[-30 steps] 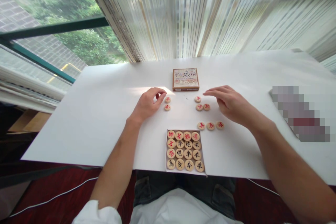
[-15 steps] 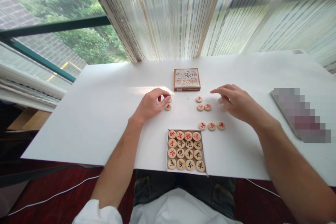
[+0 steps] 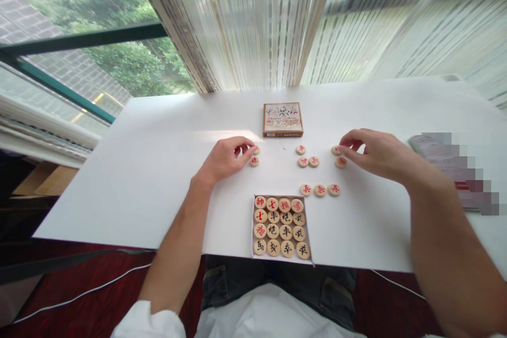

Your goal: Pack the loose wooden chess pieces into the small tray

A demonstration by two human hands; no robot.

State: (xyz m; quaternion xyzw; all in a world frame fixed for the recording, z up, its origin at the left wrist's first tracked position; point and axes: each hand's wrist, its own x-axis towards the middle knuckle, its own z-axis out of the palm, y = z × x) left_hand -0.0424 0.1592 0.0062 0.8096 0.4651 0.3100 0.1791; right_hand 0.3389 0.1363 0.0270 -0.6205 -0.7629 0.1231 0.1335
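Observation:
My left hand has thumb and forefinger pinched at the edge of a round wooden Chinese chess piece lying on the white table. Just nearer to me sits a red-marked piece. On the other side, my right hand pinches the edge of another piece, with a red-marked piece beneath its thumb side. Between the hands lie a single piece and a touching pair. An open box tray near me holds rows of red and black pieces.
A closed Chinese chess box stands at the back centre. Three red pieces line up right of the tray's far edge. A partly blurred flat object lies at the right. Blinds hang behind the table.
My right hand has moved right and its fingers have closed at the upper right piece, uncovering the one below. My left hand stays at its piece, almost unmoved.

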